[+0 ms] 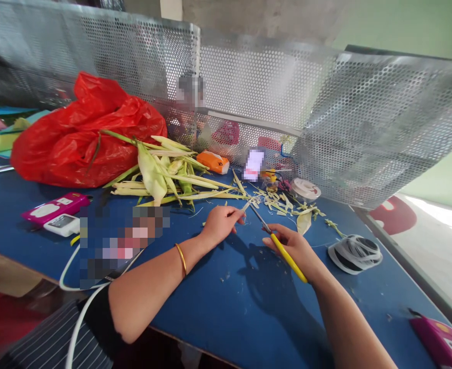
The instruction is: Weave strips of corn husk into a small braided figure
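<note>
My left hand [221, 224], with a gold bangle at its wrist, pinches a small pale husk strip [246, 206] above the blue table. In my right hand [293, 245] is a pair of scissors [287, 258] with a yellow handle. Its blades point up and left and meet the strip close to my left fingertips; whether they are parted is hard to make out. Behind my left hand lies a pile of pale green corn husks [153, 177]. Small husk cuttings [281, 201] are scattered beyond the scissors, with a larger loose husk piece [305, 222] beside them.
A red plastic bag [87, 138] stands behind the husks. An orange tissue pack [213, 162], a white tape roll [306, 189] and a spool of clear strip [354, 253] lie about. A white cable [72, 338] runs along my left arm. A perforated metal screen [249, 77] borders the table's back.
</note>
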`<state>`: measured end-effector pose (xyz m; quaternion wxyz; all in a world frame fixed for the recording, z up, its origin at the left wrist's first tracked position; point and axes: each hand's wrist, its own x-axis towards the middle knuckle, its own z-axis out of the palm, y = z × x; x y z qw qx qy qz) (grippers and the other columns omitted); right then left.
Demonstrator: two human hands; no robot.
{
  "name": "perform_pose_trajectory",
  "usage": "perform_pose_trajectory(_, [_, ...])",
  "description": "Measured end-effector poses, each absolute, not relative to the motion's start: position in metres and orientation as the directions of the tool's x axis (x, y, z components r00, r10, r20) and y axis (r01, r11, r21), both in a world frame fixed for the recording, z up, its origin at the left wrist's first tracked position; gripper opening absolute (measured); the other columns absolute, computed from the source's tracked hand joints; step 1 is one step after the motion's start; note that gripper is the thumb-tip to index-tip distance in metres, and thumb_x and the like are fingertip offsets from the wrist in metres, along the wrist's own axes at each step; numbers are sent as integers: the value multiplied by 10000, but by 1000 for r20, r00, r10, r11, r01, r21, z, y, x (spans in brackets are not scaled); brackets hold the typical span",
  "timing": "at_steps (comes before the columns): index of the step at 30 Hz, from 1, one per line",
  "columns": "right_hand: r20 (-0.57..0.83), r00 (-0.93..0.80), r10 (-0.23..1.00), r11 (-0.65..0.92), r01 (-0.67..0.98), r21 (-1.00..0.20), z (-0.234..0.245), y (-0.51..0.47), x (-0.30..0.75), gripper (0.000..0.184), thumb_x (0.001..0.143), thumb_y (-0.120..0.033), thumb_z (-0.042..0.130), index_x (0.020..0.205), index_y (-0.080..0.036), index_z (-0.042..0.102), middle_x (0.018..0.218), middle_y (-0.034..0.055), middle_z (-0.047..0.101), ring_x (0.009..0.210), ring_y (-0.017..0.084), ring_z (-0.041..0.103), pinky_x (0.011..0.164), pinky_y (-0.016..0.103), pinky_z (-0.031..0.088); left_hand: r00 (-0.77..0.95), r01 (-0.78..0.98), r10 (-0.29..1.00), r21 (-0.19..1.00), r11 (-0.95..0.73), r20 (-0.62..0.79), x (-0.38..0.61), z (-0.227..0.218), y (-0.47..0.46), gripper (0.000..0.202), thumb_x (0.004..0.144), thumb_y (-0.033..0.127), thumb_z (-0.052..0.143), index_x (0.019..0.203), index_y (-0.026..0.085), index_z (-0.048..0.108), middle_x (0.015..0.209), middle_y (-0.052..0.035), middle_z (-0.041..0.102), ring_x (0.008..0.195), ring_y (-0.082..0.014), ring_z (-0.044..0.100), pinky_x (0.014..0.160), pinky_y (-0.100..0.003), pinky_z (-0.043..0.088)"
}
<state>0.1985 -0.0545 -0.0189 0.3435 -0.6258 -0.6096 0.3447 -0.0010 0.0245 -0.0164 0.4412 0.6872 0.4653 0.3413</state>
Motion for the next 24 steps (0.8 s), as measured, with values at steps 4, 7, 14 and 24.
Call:
perform_pose_trajectory(4, [-40, 21, 999, -45, 467, -883, -17, -56, 198, 563, 680, -574, 738, 1069, -174, 666, 593, -56, 466, 534, 112, 403, 489, 243, 324, 344, 212, 938, 977, -24, -52, 2, -18, 26, 298, 901, 321, 473, 913, 144, 711, 848, -41, 729, 461, -74, 520, 460, -213, 339])
perform_pose_trajectory(7, [-109, -5, 994, -95, 463, -881, -12, -58, 199, 562, 670, -576, 748, 1059, -181, 661, 591, -58, 467, 524, 108, 418, 473, 235, 333, 233, 296, 970, 946, -132, 63, -1, -17, 28, 255, 877, 299, 519, 862, 156, 730, 771, -34, 726, 545, -107, 582, 534, -220, 392])
perform_pose_trajectory(14, [-249, -84, 965, -209, 333, -920, -2, -69, 201, 653, 730, -678, 648, 1167, -197, 577, 673, -30, 523, 511, 114, 487, 352, 194, 319, 181, 683, 884, 591, -429, 431, -9, -21, 28, 239, 901, 285, 524, 883, 241, 758, 885, -23, 748, 815, -177, 661, 661, -256, 403])
perform_pose_trajectory(24, [-329, -41, 944, -300, 315, -900, -8, -64, 192, 624, 659, -637, 737, 1064, -183, 600, 655, -46, 546, 488, 84, 504, 411, 186, 377, 280, 765, 779, 359, -534, 562, -12, -24, 26, 268, 944, 308, 494, 923, 244, 753, 895, -41, 737, 819, -164, 658, 646, -258, 377])
